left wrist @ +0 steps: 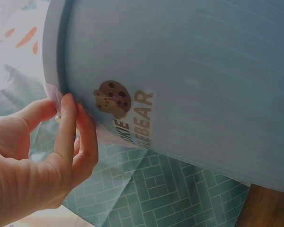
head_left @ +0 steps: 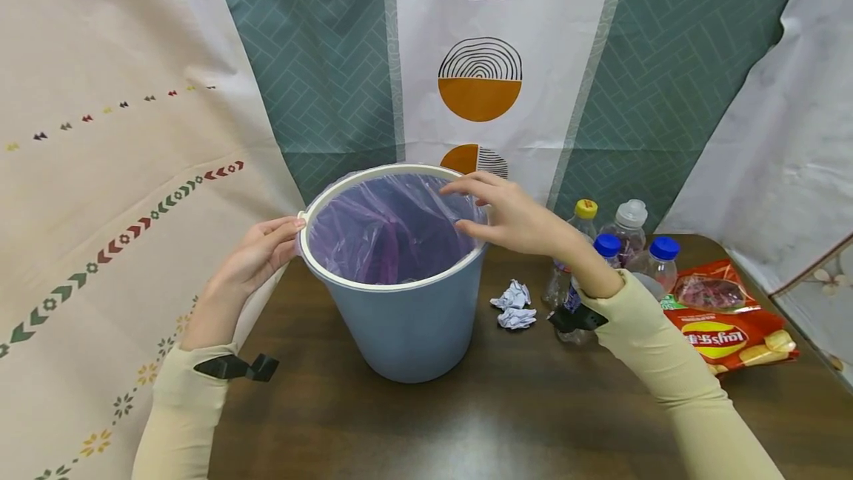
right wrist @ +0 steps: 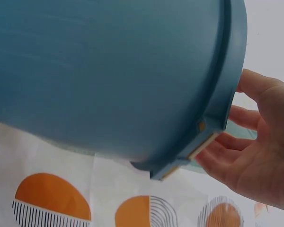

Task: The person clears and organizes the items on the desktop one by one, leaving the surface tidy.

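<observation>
A blue-grey trash can [head_left: 406,332] stands upright on the table, lined with a thin purple trash bag [head_left: 389,239] under a white ring at the rim [head_left: 386,288]. My left hand [head_left: 256,254] is at the left side of the rim. In the left wrist view, its thumb and fingers pinch the bag's edge [left wrist: 53,92] there, beside a cookie bear sticker [left wrist: 114,97]. Over the right part of the opening, my right hand [head_left: 509,217] hovers with fingers spread and holds nothing. The right wrist view shows its fingers beside the rim and a clip-like tab [right wrist: 184,153].
Two crumpled papers [head_left: 515,306] lie right of the can. Several plastic bottles [head_left: 626,232] with yellow, clear and blue caps stand beyond them, partly behind my right forearm. A red chip bag [head_left: 726,324] lies at far right. Patterned curtains [head_left: 320,58] hang around the table.
</observation>
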`<act>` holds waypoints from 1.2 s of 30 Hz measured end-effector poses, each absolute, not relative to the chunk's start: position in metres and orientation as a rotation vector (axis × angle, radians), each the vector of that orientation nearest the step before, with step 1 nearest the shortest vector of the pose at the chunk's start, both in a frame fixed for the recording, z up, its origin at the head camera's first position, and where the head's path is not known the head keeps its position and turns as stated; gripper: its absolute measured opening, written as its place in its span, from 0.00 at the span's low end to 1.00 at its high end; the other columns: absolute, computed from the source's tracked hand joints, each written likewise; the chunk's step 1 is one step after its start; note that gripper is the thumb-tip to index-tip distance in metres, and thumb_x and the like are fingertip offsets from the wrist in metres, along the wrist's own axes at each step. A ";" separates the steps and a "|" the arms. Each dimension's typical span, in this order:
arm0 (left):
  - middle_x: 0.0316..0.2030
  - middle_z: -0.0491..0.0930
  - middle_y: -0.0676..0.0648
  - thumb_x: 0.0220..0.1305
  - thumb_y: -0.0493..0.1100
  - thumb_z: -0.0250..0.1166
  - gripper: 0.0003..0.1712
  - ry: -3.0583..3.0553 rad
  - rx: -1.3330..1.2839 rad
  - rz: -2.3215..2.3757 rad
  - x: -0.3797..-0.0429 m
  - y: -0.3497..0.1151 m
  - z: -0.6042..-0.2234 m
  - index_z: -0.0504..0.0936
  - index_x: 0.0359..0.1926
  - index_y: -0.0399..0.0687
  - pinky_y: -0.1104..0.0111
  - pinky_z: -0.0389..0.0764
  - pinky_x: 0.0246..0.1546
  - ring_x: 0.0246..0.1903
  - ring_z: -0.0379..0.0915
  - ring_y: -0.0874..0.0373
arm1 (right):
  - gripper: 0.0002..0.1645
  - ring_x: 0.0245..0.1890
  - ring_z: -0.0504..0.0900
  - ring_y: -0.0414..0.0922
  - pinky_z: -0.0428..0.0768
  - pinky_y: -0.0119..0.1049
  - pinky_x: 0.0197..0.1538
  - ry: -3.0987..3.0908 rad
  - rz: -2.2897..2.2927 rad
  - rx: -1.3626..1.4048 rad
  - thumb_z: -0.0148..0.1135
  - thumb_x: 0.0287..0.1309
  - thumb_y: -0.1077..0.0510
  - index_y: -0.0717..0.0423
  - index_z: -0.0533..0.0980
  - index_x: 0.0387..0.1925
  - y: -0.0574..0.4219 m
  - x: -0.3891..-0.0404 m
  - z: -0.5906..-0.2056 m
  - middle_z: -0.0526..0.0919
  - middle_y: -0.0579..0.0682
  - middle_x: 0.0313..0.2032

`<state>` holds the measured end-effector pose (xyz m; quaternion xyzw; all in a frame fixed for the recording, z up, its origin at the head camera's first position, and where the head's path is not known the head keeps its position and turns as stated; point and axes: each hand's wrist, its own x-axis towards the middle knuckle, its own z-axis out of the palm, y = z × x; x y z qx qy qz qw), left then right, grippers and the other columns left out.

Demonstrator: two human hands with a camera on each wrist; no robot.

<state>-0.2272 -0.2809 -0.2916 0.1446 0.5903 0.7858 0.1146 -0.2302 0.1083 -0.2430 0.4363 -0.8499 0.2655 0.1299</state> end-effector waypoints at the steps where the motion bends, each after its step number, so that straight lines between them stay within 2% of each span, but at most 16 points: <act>1: 0.34 0.80 0.48 0.67 0.32 0.48 0.12 1.727 0.423 2.308 -0.227 -0.281 -0.292 0.79 0.40 0.39 0.77 0.83 0.36 0.32 0.81 0.63 | 0.26 0.48 0.72 0.47 0.79 0.42 0.49 -2.460 0.775 1.268 0.61 0.56 0.54 0.50 0.69 0.57 0.110 -0.231 -0.243 0.73 0.49 0.54; 5: 0.34 0.81 0.48 0.68 0.32 0.47 0.13 1.713 0.430 2.317 -0.227 -0.281 -0.292 0.79 0.40 0.39 0.77 0.83 0.36 0.32 0.81 0.63 | 0.23 0.48 0.73 0.48 0.79 0.41 0.46 -2.450 0.782 1.241 0.60 0.57 0.56 0.50 0.71 0.55 0.117 -0.232 -0.244 0.74 0.48 0.52; 10: 0.34 0.80 0.48 0.68 0.32 0.47 0.13 1.722 0.437 2.309 -0.227 -0.281 -0.291 0.79 0.41 0.39 0.77 0.83 0.36 0.32 0.81 0.63 | 0.21 0.50 0.74 0.46 0.81 0.40 0.49 -2.416 0.817 1.177 0.59 0.58 0.58 0.52 0.71 0.54 0.127 -0.233 -0.248 0.75 0.50 0.52; 17: 0.34 0.80 0.48 0.68 0.32 0.47 0.13 1.707 0.436 2.311 -0.227 -0.281 -0.292 0.79 0.40 0.39 0.78 0.83 0.36 0.32 0.81 0.63 | 0.23 0.47 0.76 0.48 0.82 0.44 0.46 -2.396 0.814 1.092 0.57 0.58 0.60 0.57 0.69 0.56 0.140 -0.233 -0.256 0.75 0.53 0.52; 24: 0.34 0.80 0.48 0.68 0.32 0.47 0.13 1.731 0.429 2.306 -0.226 -0.281 -0.292 0.80 0.40 0.40 0.78 0.83 0.36 0.32 0.81 0.63 | 0.24 0.45 0.78 0.49 0.84 0.44 0.43 -2.442 0.810 0.985 0.55 0.58 0.62 0.56 0.68 0.57 0.147 -0.232 -0.263 0.76 0.54 0.51; 36: 0.34 0.80 0.49 0.68 0.32 0.48 0.13 1.747 0.411 2.301 -0.226 -0.280 -0.291 0.80 0.40 0.41 0.78 0.83 0.36 0.32 0.81 0.63 | 0.31 0.45 0.79 0.50 0.84 0.42 0.42 -2.582 0.782 0.902 0.55 0.58 0.62 0.56 0.59 0.63 0.153 -0.225 -0.274 0.74 0.58 0.51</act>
